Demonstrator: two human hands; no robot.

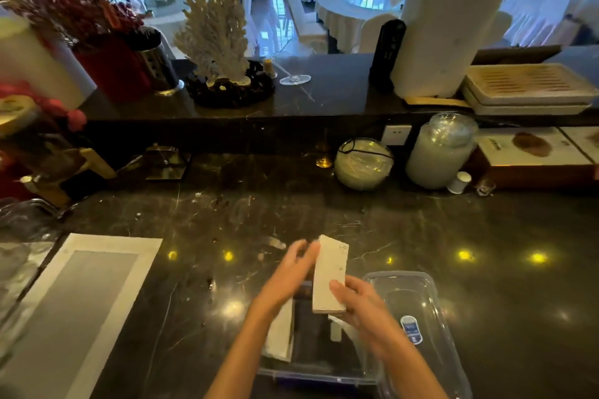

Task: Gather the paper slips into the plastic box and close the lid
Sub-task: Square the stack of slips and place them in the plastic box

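A stack of white paper slips (pixel 330 272) stands on end above the open clear plastic box (pixel 311 374) at the near edge of the dark counter. My right hand (pixel 359 309) grips the stack at its lower right side. My left hand (pixel 288 272) rests with spread fingers against the stack's left face, blurred by motion. More white slips (pixel 280 335) lean inside the box on its left. The clear lid (pixel 418 321) with a blue label lies flat just right of the box.
A white-framed grey mat (pixel 74 311) lies at the near left. Glass jars (pixel 437 152) and a round glass bowl (pixel 363 163) stand against the raised ledge behind. Clear plastic ware (pixel 22 220) sits at the far left edge.
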